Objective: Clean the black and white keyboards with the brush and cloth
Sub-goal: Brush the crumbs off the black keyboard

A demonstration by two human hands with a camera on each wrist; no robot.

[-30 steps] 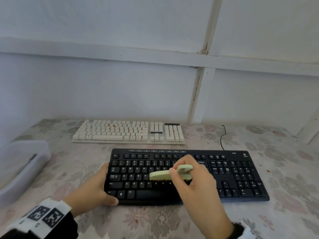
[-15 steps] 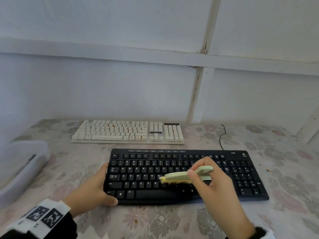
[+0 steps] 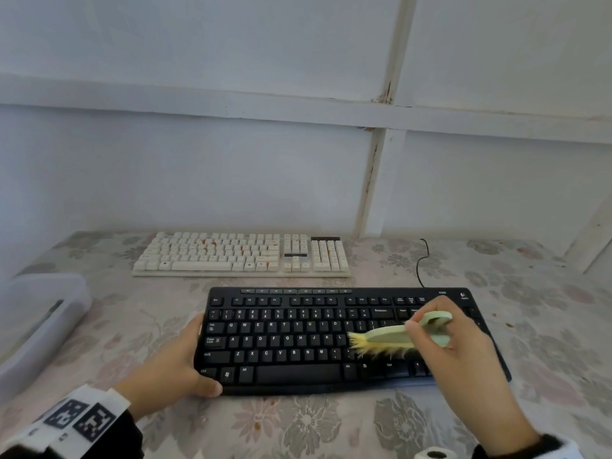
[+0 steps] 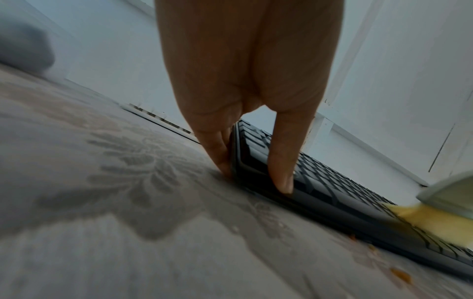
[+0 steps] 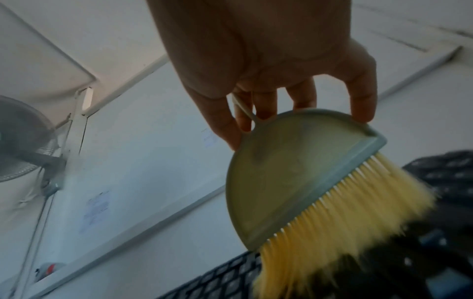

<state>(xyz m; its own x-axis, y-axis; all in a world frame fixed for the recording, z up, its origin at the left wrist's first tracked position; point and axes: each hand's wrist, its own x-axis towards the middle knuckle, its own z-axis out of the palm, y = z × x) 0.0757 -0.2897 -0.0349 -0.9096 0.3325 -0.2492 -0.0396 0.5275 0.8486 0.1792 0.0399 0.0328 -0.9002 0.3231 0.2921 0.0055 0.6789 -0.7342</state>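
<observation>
The black keyboard (image 3: 298, 339) lies in front of me on the flowered tablecloth. My left hand (image 3: 172, 372) grips its left front corner, thumb (image 4: 280, 161) on the frame and fingers (image 4: 217, 151) against the left edge. My right hand (image 3: 463, 352) holds a pale green brush (image 3: 397, 336) with yellow bristles (image 5: 345, 212) by its rounded back. The bristles press on the keys at the right of the letter block. The white keyboard (image 3: 241, 255) lies farther back, near the wall. No cloth shows in any view.
A translucent plastic bin (image 3: 36, 323) stands at the table's left edge. The black keyboard's cable (image 3: 422, 263) curls toward the wall at the back right. Small orange crumbs (image 4: 400, 274) lie on the cloth by the keyboard's front edge. A wall fan (image 5: 20, 139) hangs high up.
My right hand has swept the brush rightward across the black keyboard, from its middle to the right end of the letter keys. The left hand has stayed on the corner.
</observation>
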